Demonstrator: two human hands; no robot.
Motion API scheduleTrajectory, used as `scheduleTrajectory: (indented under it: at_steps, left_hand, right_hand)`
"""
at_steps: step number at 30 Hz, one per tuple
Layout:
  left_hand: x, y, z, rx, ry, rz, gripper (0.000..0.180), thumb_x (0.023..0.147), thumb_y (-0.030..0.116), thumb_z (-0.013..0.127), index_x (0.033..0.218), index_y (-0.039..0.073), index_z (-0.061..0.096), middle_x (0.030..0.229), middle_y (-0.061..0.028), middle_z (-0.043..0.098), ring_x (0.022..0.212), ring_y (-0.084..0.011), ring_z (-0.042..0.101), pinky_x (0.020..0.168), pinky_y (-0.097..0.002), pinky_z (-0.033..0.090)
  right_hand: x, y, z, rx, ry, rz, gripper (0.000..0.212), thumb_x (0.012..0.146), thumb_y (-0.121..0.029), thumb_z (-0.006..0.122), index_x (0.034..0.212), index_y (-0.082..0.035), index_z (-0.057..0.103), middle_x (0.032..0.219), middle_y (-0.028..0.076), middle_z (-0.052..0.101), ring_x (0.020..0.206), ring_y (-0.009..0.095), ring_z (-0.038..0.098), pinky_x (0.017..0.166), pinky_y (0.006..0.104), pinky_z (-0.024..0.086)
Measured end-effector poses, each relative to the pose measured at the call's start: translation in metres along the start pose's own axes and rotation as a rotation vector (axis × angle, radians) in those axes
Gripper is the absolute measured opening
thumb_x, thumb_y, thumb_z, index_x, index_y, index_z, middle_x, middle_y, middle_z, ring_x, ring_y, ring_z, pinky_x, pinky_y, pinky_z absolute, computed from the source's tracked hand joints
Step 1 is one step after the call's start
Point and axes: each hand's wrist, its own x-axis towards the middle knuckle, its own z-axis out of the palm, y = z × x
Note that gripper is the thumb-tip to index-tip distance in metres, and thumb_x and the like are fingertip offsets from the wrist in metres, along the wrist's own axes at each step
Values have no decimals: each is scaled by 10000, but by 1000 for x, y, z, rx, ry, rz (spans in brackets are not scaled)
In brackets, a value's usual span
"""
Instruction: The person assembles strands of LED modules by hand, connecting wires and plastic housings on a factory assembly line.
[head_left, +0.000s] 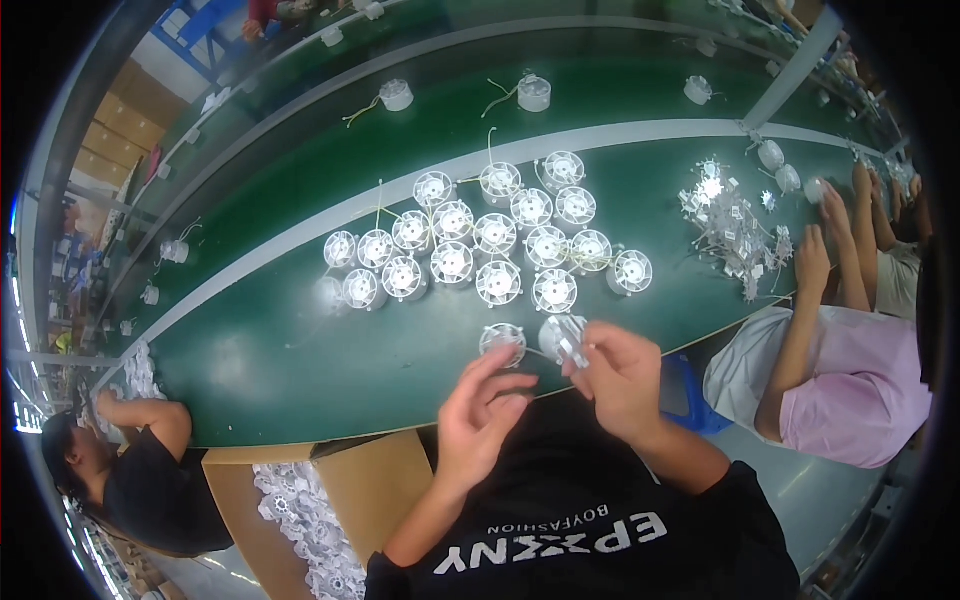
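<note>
My right hand (622, 378) pinches a round white plastic part (563, 338) tilted on its side just above the table's near edge. My left hand (480, 415) is beside it, fingers apart and slightly bent, with nothing clearly gripped. Its raised fingertip overlaps a round white unit with a spoked, fan-like top (501, 340); whether they touch I cannot tell. A thin pale strand shows between that unit and the held part. Farther in, several similar spoked units (497, 283) stand grouped on the green table (270, 350), some with thin yellowish wires.
A heap of small white parts (735, 235) lies at the right, near a co-worker's hands (835, 235). An open cardboard box (375, 480) with white plastic pieces stands below left. Beyond a pale rail (400, 178), a green belt carries wired units (534, 94). Another person (150, 470) sits left.
</note>
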Motion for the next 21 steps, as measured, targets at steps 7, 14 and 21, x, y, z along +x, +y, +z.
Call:
scheduleTrajectory:
  at_steps: [7,14,21]
  left_hand:
    - [-13,0,0,240,-71,132,735,844,-96,731,1495,0,404,1497,-181,461,1292,-343,567,1064,-404,501]
    - [-9,-1,1,110,-157,179,681,772,-105,790,1367,27,487,1502,-185,437,1304,-344,563,1062,-411,501]
    - [6,8,-6,141,-91,401,529,742,-113,814,1149,72,532,1449,-190,476,1272,-380,590,1047,-446,510]
  right_hand:
    - [-4,-41,11,266,-226,79,200,939,92,509,1065,55,661,826,163,688,554,138,489,485,198,367]
    - [-5,-59,18,266,-308,99,184,914,110,530,1003,27,668,830,180,698,581,158,521,533,223,425]
    - [0,-52,4,23,-388,-219,137,906,99,572,933,-4,658,865,186,699,598,158,534,568,240,455]
